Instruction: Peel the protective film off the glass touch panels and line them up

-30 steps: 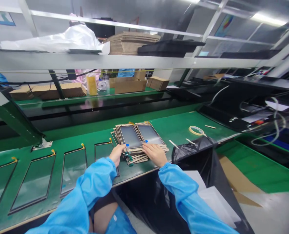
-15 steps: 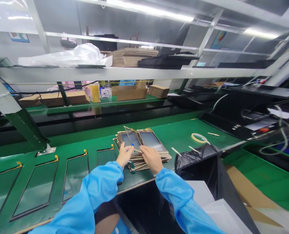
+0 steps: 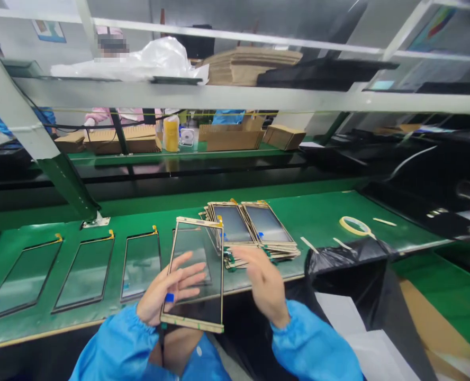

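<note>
My left hand (image 3: 171, 288) holds up a clear glass panel (image 3: 197, 270) with a pale frame, an orange tab at its top corner and a blue sticker at its left edge; the fingers show through the glass. My right hand (image 3: 263, 280) is raised to the right of the panel, slightly blurred, its fingers pointing left and apart from the panel, with nothing seen in it. Behind the hands lie two stacks of similar pale-framed panels (image 3: 264, 225). Several dark-framed panels (image 3: 84, 270) lie in a row on the green bench to the left.
A tape roll (image 3: 354, 226) and small pale strips lie on the green bench (image 3: 322, 211) at right. A black bag (image 3: 348, 270) hangs at its front edge beside white sheets (image 3: 338, 312). A metal post (image 3: 60, 164) stands left, and people are partly visible beyond the shelf.
My left hand has lifted a panel off the stacks and brought it left and nearer. My right hand has come away from the stack. The view has shifted.
</note>
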Motion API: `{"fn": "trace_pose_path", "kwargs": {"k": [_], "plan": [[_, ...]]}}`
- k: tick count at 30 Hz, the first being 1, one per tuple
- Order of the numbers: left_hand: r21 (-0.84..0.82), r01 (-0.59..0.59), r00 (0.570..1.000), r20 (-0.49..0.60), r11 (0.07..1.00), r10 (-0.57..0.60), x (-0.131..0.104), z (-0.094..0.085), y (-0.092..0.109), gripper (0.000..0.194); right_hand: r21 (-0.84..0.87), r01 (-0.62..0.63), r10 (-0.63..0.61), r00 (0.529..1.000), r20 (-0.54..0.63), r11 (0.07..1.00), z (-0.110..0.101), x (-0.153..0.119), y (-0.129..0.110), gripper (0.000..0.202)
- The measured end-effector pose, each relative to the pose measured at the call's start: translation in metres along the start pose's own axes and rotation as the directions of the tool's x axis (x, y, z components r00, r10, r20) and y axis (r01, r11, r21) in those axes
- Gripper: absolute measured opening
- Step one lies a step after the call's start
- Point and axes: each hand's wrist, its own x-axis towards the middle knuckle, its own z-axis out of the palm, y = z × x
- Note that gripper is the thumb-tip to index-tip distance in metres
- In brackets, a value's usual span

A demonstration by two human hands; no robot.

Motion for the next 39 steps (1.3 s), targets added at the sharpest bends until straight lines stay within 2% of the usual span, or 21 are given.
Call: {"fn": "trace_pose_path", "kwargs": {"k": [1,2,3,4,5,6,8,11,14,16,20,24,26,29,32,33,34,35,36,38,39], "plan": [[0.027,0.002,1.0,-0.004,1.0,-0.002,-0.014,-0.006,-0.002,0.048,0.119,-0.194,0.199,0.98,-0.029,0.974,0.002,0.007,0.006,0.042],[0.05,0.007,1.0,-0.005,0.999,-0.007,-0.025,-0.011,-0.004,0.048,0.249,-0.375,0.38,0.924,0.028,0.893,0.006,0.014,0.011,0.047],[0.074,0.015,1.0,-0.002,0.997,-0.015,-0.035,-0.015,-0.005,0.047,0.358,-0.53,0.51,0.846,0.159,0.769,0.011,0.021,0.015,0.053],[0.099,0.023,1.0,0.003,0.995,-0.023,-0.043,-0.019,-0.007,0.046,0.423,-0.651,0.563,0.759,0.328,0.63,0.016,0.027,0.017,0.059],[0.125,0.028,1.0,0.007,0.992,-0.029,-0.05,-0.023,-0.008,0.045,0.446,-0.733,0.552,0.68,0.482,0.513,0.021,0.032,0.017,0.064],[0.149,0.032,0.999,0.011,0.988,-0.034,-0.055,-0.026,-0.009,0.044,0.442,-0.781,0.513,0.623,0.591,0.44,0.026,0.036,0.015,0.066],[0.183,0.03,0.999,0.009,0.983,-0.032,-0.062,-0.031,-0.01,0.041,0.404,-0.809,0.443,0.577,0.686,0.427,0.033,0.04,0.006,0.068],[0.207,0.019,1.0,-0.002,0.978,-0.019,-0.068,-0.035,-0.011,0.04,0.363,-0.779,0.406,0.592,0.696,0.512,0.034,0.042,-0.004,0.067],[0.227,0.02,1.0,0.004,0.974,-0.022,-0.071,-0.037,-0.009,0.041,0.346,-0.777,0.403,0.586,0.703,0.526,0.029,0.043,-0.006,0.068],[0.237,0.031,1.0,-0.004,0.971,-0.031,-0.072,-0.037,-0.008,0.041,0.318,-0.756,0.39,0.592,0.706,0.571,0.026,0.044,-0.008,0.064],[0.237,0.052,0.998,-0.05,0.97,-0.041,-0.077,-0.034,-0.006,0.04,0.248,-0.66,0.347,0.634,0.691,0.709,0.026,0.045,-0.017,0.05],[0.246,0.043,0.998,-0.059,0.968,-0.03,-0.083,-0.036,-0.009,0.042,0.251,-0.629,0.364,0.679,0.637,0.736,0.032,0.036,-0.02,0.05],[0.281,0.041,0.998,-0.062,0.959,-0.025,-0.086,-0.038,-0.01,0.042,0.241,-0.608,0.348,0.686,0.639,0.757,0.034,0.032,-0.016,0.051],[0.339,0.077,0.996,-0.076,0.938,-0.054,-0.089,-0.042,-0.01,0.043,0.114,-0.471,0.275,0.676,0.683,0.875,0.037,0.033,-0.01,0.049],[0.378,0.131,0.991,-0.083,0.916,-0.107,-0.091,-0.041,-0.007,0.045,-0.045,-0.156,0.15,0.769,0.621,0.987,0.04,0.049,-0.018,0.033],[0.39,0.145,0.989,-0.084,0.909,-0.121,-0.092,-0.04,-0.006,0.046,-0.08,-0.032,0.074,0.782,0.619,0.996,0.042,0.057,-0.025,0.029],[0.402,0.155,0.988,-0.085,0.902,-0.132,-0.092,-0.039,-0.005,0.047,-0.101,0.104,-0.013,0.76,0.65,0.989,0.045,0.065,-0.034,0.027],[0.414,0.16,0.987,-0.088,0.896,-0.136,-0.093,-0.037,-0.004,0.048,-0.117,0.244,-0.091,0.7,0.708,0.963,0.047,0.072,-0.043,0.026],[0.425,0.166,0.986,-0.088,0.89,-0.142,-0.093,-0.036,-0.003,0.049,-0.132,0.379,-0.143,0.615,0.776,0.916,0.049,0.079,-0.052,0.024],[0.439,0.178,0.984,-0.087,0.88,-0.156,-0.094,-0.034,-0.002,0.05,-0.162,0.599,-0.161,0.449,0.879,0.784,0.054,0.089,-0.067,0.016],[0.441,0.187,0.982,-0.084,0.878,-0.167,-0.094,-0.034,-0.001,0.049,-0.169,0.676,-0.149,0.386,0.91,0.718,0.056,0.092,-0.073,0.012]]}}
